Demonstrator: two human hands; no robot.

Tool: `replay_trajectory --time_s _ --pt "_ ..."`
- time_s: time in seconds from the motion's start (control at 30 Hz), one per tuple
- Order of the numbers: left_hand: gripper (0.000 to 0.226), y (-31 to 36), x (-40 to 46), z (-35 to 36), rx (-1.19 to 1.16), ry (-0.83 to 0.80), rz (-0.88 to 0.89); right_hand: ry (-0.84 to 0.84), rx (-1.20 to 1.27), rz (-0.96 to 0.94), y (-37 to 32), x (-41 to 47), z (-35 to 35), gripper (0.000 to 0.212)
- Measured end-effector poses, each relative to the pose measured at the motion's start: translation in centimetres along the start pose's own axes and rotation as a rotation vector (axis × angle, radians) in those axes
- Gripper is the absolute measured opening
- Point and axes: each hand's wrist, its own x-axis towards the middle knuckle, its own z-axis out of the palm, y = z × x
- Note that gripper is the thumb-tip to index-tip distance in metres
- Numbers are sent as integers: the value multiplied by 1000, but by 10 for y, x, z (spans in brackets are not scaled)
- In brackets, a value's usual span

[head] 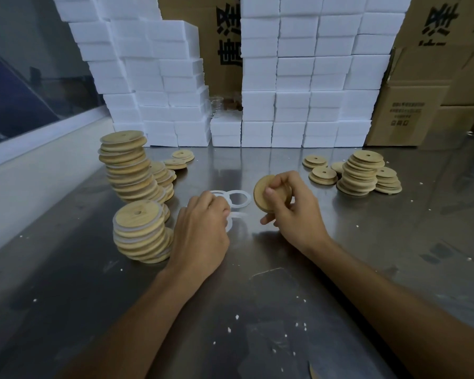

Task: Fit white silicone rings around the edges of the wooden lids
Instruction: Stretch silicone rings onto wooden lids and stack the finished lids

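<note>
The left hand [203, 231], nearest the viewer, curls down onto loose rings [240, 198] on the table [285, 269], fingertips apparently pinching one. Just right of the rings, the right hand [293, 206] grips a bare lid [266, 191] tilted on edge, face leftward. Ringed stacks [137, 228] stand left; bare stacks [361, 173] lie far right.
</note>
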Motion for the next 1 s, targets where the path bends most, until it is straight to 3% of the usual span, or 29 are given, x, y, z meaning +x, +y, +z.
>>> replay_trajectory --time_s 0.13,0.27,0.37,0.57,1.0 --pt "14 6 2 0 -407 99 -138 -19 -1 17 -5 1 0 12" --pt "14 11 3 3 -818 3 -437 -155 60 -17 -14 -6 9 38" --pt "17 14 3 3 -1065 -40 -614 -230 54 -53 -17 -10 19 46" --pt "15 15 3 7 -1081 -10 -689 -138 5 -63 -10 -9 20 25" --pt "11 7 1 9 -1056 75 -617 -85 1 -81 -8 -8 20 13"
